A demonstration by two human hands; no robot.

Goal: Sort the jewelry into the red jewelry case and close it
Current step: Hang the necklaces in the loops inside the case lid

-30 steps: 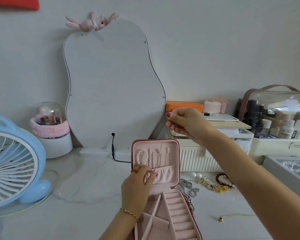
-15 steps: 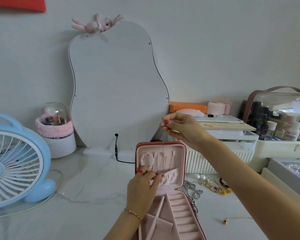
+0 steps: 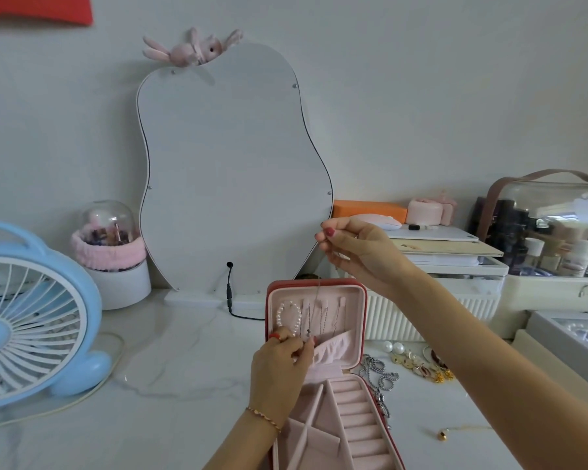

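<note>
The red jewelry case (image 3: 362,320) stands open with its pink lid upright. A pearl bracelet (image 3: 288,317) and thin chains hang on the lid's hooks. My right hand (image 3: 357,247) pinches the top of a thin necklace chain (image 3: 316,307) above the lid. The chain runs down across the lid to my left hand (image 3: 284,364), which pinches its lower end at the edge of the lid's elastic pocket (image 3: 333,349). Right of the case lie a silver chain (image 3: 379,371), pearl earrings (image 3: 394,347), gold pieces (image 3: 421,366) and a gold necklace (image 3: 442,435).
A blue fan (image 3: 31,320) stands at the left. A pear-shaped mirror (image 3: 233,171) leans on the wall behind the case, its black cable (image 3: 230,296) trailing down. White organizers (image 3: 455,266) and a clear cosmetic bag (image 3: 554,232) fill the right. A grey tray (image 3: 537,329) holds pearls.
My right hand has lowered toward the lid with the chain's top end. My left hand stays at the pocket edge holding the chain's lower end.
</note>
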